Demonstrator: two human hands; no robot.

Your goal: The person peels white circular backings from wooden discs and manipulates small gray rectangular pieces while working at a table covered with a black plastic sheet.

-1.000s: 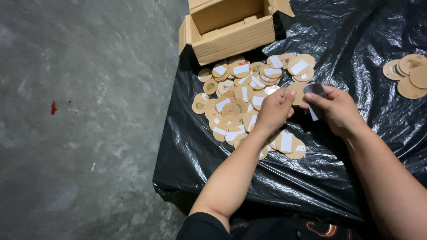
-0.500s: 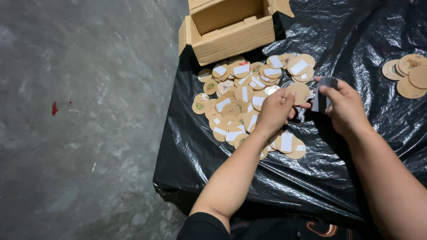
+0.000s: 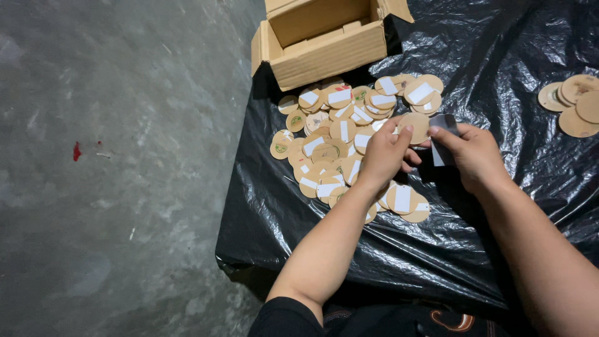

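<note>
Both hands have lifted: left hand (image 3: 384, 153) grasping a cardboard disc (image 3: 417, 126), right hand (image 3: 474, 156) pinching a dark strip (image 3: 442, 134).

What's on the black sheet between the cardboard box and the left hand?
In the head view, a pile of round discs lies between the box and the left hand.
</note>
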